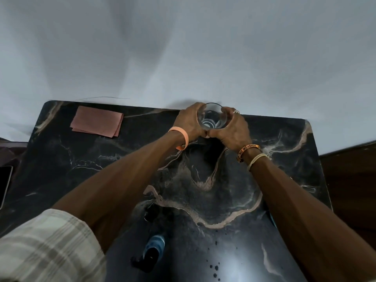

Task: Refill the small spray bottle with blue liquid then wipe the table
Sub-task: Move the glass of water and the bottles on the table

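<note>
Both my hands wrap a clear, empty-looking glass (211,117) at the far edge of the black marbled table (203,190). My left hand (188,124) cups its left side and my right hand (231,129) cups its right, thumbs touching in front. Near the table's front edge stands a small spray bottle (153,252) with a black trigger head and bluish body, seen from above. A folded pink cloth (96,121) lies at the far left corner.
Dark droplets (215,267) speckle the tabletop near the front. A small dark item (149,212) lies beside my left forearm. A pale wall rises behind the table. A dark flat device (5,184) sits off the left edge, and wooden furniture (350,180) stands to the right.
</note>
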Action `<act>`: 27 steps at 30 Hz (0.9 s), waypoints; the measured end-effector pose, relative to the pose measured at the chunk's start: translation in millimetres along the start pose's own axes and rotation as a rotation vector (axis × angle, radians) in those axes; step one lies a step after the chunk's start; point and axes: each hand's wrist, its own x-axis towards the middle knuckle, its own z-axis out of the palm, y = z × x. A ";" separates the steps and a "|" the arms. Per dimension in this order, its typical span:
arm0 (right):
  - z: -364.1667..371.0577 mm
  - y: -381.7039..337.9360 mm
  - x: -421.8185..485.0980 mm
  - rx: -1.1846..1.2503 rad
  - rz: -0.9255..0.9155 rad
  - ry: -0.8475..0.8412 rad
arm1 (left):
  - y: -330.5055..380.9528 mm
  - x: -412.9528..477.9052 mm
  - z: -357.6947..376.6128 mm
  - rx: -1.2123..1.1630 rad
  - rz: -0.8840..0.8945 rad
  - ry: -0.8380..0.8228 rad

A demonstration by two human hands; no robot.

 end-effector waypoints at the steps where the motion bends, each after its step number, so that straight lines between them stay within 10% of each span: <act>1: 1.4 0.9 1.3 0.004 0.010 0.001 | -1.7 0.9 0.4 -0.015 -0.005 -0.004; 27: -11.0 -8.7 -118.4 -0.021 -0.151 0.069 | -16.7 -162.8 -57.1 0.011 -0.061 0.129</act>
